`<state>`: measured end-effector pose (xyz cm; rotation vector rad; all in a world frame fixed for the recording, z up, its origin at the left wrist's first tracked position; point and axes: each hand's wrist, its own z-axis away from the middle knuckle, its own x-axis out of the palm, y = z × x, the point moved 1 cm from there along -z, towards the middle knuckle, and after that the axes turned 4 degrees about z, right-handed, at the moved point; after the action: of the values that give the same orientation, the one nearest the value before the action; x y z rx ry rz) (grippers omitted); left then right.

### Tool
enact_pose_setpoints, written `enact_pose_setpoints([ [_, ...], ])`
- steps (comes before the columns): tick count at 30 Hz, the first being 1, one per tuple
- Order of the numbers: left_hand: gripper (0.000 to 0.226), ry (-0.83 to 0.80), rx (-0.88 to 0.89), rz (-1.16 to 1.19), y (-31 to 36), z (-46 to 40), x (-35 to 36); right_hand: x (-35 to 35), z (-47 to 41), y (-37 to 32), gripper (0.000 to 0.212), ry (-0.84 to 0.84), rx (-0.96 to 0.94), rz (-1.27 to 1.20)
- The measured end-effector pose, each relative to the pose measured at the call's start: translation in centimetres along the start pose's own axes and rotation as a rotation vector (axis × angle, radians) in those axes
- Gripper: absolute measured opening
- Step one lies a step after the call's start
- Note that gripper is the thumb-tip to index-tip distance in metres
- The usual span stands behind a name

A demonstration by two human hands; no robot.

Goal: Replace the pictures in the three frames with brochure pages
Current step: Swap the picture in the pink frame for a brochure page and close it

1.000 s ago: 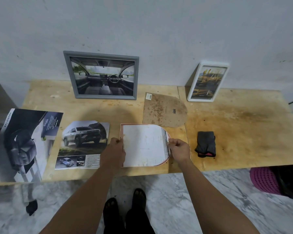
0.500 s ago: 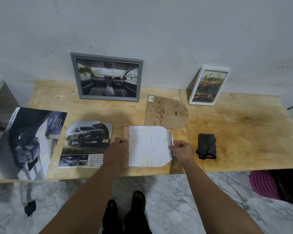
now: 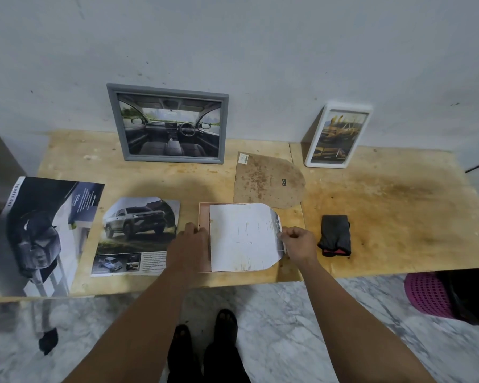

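Pink frame (image 3: 203, 217) lay face-down at table (image 3: 385, 217) front edge, white page (image 3: 244, 236) inside; left hand (image 3: 187, 250) pressed frame's left rim, fingers relaxed; right hand (image 3: 299, 244) pinched page's right edge

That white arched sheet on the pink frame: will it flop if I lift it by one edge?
Probably: the white sheet looks thin, likely light and floppy. The right hand pinches its curved edge, which seems slightly raised. It may slide over the pink frame.
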<state>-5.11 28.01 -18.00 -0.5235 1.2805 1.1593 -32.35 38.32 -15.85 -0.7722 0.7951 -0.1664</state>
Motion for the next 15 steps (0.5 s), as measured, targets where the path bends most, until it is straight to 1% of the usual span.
enact_pose_setpoints([
  [3,0.033,0.007,0.007,-0.015,0.1,0.1,-0.1,-0.6,0.1,0.4,0.027,-0.002,-0.009,-0.024],
  [7,0.024,0.026,0.009,-0.052,0.5,0.2,-0.5,-1.0,0.3,0.4,0.021,-0.008,-0.012,-0.062],
  [11,0.018,0.031,0.003,-0.077,0.6,0.3,-0.9,-1.5,0.3,0.4,0.022,-0.006,0.023,-0.146],
  [15,0.019,0.002,0.007,-0.094,0.8,0.1,-1.2,-2.4,0.2,0.4,0.017,0.031,0.075,-0.212],
])
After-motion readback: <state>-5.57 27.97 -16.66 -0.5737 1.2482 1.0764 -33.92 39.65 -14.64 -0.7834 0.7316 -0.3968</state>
